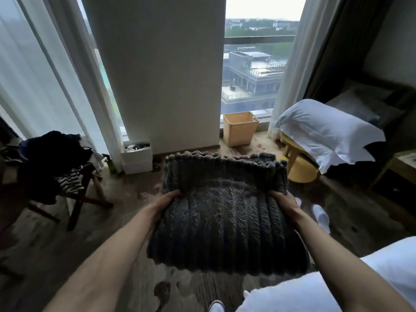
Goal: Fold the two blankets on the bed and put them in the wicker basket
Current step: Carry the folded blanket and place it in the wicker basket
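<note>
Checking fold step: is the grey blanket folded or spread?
Folded: the grey blanket is a compact layered bundle, gripped off the floor between left hand and right hand.

— What colour is the blanket (225,221)?
— Dark grey, ribbed in long stripes.
— And the wicker basket (239,129)?
— Pale orange-tan, with a woven pattern.
— What else?
— A white pillow (326,131), a yellow stool (301,168), a black-and-white striped cloth (71,181) on the dark brown chair (76,206), and a mottled brown floor (126,221).

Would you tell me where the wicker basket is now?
In the head view, the wicker basket stands on the floor below the window, right of the pillar.
</note>
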A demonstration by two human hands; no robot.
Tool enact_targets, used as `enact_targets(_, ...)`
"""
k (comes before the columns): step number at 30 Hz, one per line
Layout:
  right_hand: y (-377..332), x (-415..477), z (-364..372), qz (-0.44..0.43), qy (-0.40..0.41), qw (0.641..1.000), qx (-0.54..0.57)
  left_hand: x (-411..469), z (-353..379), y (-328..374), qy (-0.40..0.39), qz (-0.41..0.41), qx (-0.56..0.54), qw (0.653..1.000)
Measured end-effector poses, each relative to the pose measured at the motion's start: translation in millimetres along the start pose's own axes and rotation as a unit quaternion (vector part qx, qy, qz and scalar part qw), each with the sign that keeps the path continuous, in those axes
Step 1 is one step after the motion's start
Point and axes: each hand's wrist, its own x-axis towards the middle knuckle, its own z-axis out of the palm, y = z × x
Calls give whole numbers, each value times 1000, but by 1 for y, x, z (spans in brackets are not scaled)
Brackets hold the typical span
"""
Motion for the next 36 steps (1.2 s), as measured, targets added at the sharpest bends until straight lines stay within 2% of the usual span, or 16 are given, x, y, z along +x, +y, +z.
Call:
enact_targets(2, -26, 54, 10, 10, -16, 1000, 18, 51, 1, 37, 20, 12, 9, 1000)
enact_targets(7, -89, 177, 26, 30, -8, 999, 38, 168, 19, 123, 3, 19, 12, 1000)
enact_targets(14, -156, 355, 42, 60, 9, 998, 31, 341, 79, 199, 2, -15, 18, 1000)
enact_targets(19, -189, 506, 41, 63, 56, 996, 5, 491, 147, 256, -14, -28, 41, 999)
enact_targets(24, -220, 636, 3, 60, 88, 994, -9, 615, 236, 324, -50, -44, 78, 995)
enact_targets(29, -256, 766, -39, 67, 150, 985, 57, 737, 337, 388, -87, -39, 117, 989)
enact_targets(36, -321, 972, -62, 47, 113, 990, 64, 899, 440, 478, -45, -27, 134, 990)
